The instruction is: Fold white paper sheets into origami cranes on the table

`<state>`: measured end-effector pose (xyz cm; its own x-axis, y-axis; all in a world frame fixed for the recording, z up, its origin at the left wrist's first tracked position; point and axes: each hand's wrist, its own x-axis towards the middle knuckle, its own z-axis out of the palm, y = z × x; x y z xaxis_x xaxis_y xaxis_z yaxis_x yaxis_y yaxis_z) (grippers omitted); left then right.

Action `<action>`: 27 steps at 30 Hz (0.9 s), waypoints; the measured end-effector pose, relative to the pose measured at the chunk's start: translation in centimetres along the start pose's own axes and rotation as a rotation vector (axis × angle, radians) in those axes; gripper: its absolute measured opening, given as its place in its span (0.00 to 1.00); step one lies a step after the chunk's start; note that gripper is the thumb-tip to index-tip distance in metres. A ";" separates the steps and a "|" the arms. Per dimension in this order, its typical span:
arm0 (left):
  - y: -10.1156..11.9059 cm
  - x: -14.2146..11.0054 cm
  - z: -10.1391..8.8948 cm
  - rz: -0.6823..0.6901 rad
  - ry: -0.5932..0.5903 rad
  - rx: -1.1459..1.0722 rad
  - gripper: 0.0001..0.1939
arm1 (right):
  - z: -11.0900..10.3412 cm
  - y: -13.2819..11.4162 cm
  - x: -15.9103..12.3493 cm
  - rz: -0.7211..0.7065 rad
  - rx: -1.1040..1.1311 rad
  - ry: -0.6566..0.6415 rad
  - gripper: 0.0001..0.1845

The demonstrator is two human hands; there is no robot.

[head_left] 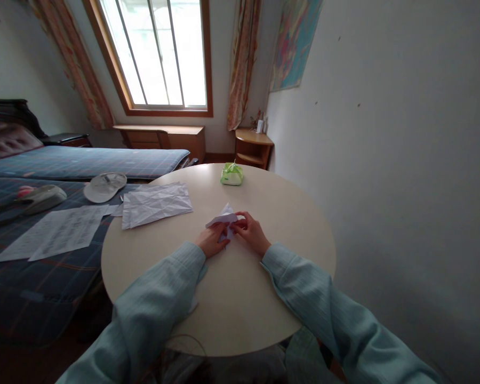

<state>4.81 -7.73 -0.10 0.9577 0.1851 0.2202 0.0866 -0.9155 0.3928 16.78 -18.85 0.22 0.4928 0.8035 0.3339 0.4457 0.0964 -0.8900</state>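
A folded piece of white paper is between my two hands, just above or on the middle of the round table. My left hand grips its near left part, with the fingers curled against it. On the other side my right hand pinches the paper's right edge between thumb and fingers. A pointed tip of the paper sticks up away from me. Parts of the folds are hidden behind my fingers.
Creased white sheets lie at the table's left edge. A green tissue pack stands at the far side. Left of the table, a bed holds printed sheets and a pale cap. A white wall rises on the right.
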 end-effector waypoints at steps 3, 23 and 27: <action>0.0 0.0 0.0 -0.013 0.002 0.003 0.18 | -0.2 0.3 0.1 -0.012 -0.094 0.056 0.17; 0.8 0.0 0.3 -0.162 0.158 -0.016 0.17 | 0.5 2.1 0.1 -0.126 -0.680 -0.090 0.35; 0.7 0.4 0.7 -0.157 0.249 -0.086 0.15 | 0.9 2.4 0.0 -0.172 -0.683 -0.136 0.38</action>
<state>5.42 -8.57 -0.37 0.8370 0.4131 0.3588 0.1940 -0.8372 0.5114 17.21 -18.12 -2.18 0.2957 0.8804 0.3707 0.8989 -0.1251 -0.4198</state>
